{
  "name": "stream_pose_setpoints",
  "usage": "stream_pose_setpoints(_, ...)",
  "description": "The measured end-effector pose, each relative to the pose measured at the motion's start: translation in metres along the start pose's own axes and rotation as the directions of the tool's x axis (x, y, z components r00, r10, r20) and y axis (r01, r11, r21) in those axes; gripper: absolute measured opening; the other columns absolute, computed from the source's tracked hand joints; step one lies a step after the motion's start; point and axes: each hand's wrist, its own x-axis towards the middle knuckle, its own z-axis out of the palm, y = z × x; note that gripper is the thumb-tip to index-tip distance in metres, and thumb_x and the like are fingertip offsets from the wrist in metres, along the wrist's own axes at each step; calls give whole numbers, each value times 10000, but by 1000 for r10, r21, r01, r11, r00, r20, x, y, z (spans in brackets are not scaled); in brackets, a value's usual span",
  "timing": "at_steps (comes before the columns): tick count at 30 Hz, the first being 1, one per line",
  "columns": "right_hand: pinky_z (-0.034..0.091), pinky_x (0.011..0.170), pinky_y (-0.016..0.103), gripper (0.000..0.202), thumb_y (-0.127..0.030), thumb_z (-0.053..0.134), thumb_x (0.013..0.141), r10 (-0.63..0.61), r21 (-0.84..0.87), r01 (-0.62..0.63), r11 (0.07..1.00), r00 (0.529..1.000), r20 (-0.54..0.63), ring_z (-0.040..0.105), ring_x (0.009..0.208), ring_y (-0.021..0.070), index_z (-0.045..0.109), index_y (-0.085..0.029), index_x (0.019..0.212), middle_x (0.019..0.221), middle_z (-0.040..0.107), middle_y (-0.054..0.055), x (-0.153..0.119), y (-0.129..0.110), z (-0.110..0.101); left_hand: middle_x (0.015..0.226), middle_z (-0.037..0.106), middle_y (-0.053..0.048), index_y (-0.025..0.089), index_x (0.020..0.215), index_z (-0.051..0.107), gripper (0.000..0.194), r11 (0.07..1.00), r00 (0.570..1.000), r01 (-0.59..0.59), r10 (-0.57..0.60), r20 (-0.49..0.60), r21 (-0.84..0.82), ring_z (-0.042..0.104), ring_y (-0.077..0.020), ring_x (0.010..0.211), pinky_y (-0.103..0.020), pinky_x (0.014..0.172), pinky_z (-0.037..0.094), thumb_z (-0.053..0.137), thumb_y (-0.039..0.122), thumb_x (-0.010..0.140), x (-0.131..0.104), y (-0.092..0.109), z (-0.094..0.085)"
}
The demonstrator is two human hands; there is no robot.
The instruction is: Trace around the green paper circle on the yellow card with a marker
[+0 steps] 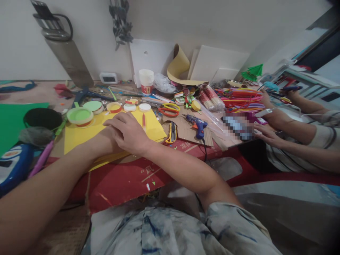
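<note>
My right hand lies across my left hand near the wrist, its fingers stretched out and draped over it, holding no object. Most of my left hand is hidden beneath, so its fingers do not show. Both rest over yellow sheets on the table. A red pencil-like stick lies on the yellow just beyond my right hand. Behind my hands stand small tubs, among them one of light green clay and one of yellow clay.
To the right lie a yellow utility knife, a blue glue gun on cardboard, and red-yellow scissors. Paper cups and a tall bottle stand at the back. Another person's hands are near a phone.
</note>
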Motion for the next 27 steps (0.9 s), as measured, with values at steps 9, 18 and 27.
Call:
stream_pose_setpoints(9,400,1018,362,265,-143,442,997,-10,-1,10,1000,1000,-7,500,1115,203,635,-182,1174,1115,580,85,1,2,3,1005,363,-14,264,943,414,145,977,959,-207,214,-187,55,424,-69,1231,-175,1222,155,336,374,994,-5,8,18)
stream_pose_setpoints(18,399,1019,361,281,-141,428,998,-16,-4,16,1000,1000,1,493,1119,201,633,-152,1191,1135,577,97,1,3,4,996,405,-15,287,1042,443,221,970,969,-234,227,-99,-65,474,-104,1216,-225,1185,302,380,493,995,-4,-7,5)
stream_pose_setpoints(27,395,1014,372,275,-146,453,988,1,-10,-1,1000,1000,28,482,1116,212,624,-177,1202,1140,565,92,1,2,2,1029,417,-2,268,1011,487,155,965,968,-231,215,-129,-123,452,-31,1196,-99,1169,197,380,380,1012,-4,-2,8)
